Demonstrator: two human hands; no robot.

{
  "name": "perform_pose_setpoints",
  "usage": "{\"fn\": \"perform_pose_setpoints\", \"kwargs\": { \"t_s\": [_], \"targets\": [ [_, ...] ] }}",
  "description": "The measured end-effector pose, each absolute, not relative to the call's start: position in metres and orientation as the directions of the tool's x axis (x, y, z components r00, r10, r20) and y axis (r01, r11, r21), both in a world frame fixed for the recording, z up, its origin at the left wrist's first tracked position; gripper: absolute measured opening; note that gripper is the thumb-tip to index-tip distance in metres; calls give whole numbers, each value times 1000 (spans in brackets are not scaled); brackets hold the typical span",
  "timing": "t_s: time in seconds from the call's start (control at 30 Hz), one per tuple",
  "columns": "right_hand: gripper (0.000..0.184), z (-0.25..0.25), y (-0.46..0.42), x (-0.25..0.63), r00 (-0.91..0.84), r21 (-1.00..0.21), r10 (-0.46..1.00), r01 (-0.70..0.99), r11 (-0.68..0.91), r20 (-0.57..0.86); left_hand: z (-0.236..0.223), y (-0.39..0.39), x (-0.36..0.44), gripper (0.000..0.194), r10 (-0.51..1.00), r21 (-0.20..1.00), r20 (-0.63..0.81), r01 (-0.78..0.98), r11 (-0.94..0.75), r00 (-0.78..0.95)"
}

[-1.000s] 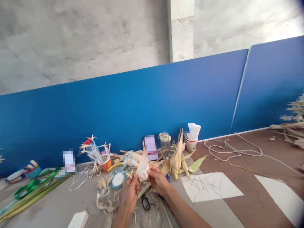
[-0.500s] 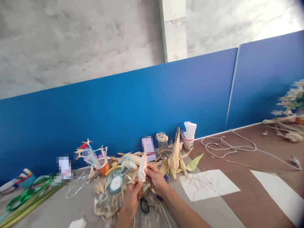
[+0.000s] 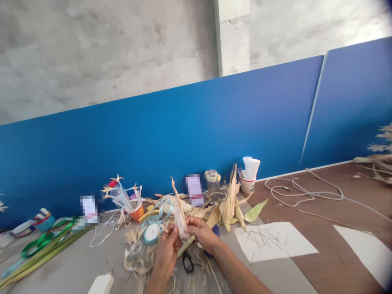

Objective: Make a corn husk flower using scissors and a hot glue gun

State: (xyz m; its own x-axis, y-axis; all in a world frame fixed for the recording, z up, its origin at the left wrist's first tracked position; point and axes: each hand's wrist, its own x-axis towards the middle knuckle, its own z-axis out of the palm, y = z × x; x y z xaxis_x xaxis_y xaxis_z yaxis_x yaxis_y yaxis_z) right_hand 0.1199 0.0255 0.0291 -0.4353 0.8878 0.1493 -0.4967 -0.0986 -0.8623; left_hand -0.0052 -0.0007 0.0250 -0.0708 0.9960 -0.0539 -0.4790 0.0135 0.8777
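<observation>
A pale dried corn husk (image 3: pixel 180 212) stands upright between my hands, its narrow tip pointing up. My left hand (image 3: pixel 168 245) pinches its lower left edge with thumb and fingers. On the other side my right hand (image 3: pixel 202 232) grips the lower right edge. Below them lie black scissor handles (image 3: pixel 188 262) among husk scraps. A roll of light blue ribbon (image 3: pixel 151 234) sits left of my hands. To the right, a bundle of dried husks (image 3: pixel 228 204) leans upward, and a blue object (image 3: pixel 216 230) shows partly behind my right wrist.
White paper with thin wires (image 3: pixel 272 241) lies right of my hands, with a white cable (image 3: pixel 306 192) behind it. Along the blue partition (image 3: pixel 171 143) stand a jar (image 3: pixel 212 183), a paper cup (image 3: pixel 247 183) and an orange cup (image 3: pixel 135 212). Green ribbon (image 3: pixel 38 245) lies far left.
The husk has turned and opened wider, its tip now leaning left. Both hands still hold its lower end. The whole view has shifted slightly, so the table things appear farther right.
</observation>
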Motion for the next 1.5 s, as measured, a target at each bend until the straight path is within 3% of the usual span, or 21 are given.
{"fn": "perform_pose_setpoints", "kwargs": {
  "t_s": [0.13,0.5,0.93,1.1,1.23,1.5],
  "targets": [
    [26,31,27,119,-338,-888,931,-458,-36,137,19,1,-6,33,997,914,-21,-406,-11,-74],
    [31,11,43,113,-96,-800,993,-601,-7,63,12,0,-7,36,991,979,5,-200,-32,-133],
    [34,11,41,108,-50,-778,999,-628,-24,10,21,-4,-3,40,994,962,-18,-272,-12,-109],
    [33,19,35,110,-81,-835,996,-551,-7,45,22,-4,-2,40,996,927,-40,-375,5,-86],
    [32,18,35,109,-56,-881,997,-472,25,58,21,-3,-3,39,995,933,-36,-359,1,-93],
    [35,12,41,109,-24,-880,997,-472,54,74,24,-2,-3,42,983,920,-31,-390,-44,-183]
  ]
}}
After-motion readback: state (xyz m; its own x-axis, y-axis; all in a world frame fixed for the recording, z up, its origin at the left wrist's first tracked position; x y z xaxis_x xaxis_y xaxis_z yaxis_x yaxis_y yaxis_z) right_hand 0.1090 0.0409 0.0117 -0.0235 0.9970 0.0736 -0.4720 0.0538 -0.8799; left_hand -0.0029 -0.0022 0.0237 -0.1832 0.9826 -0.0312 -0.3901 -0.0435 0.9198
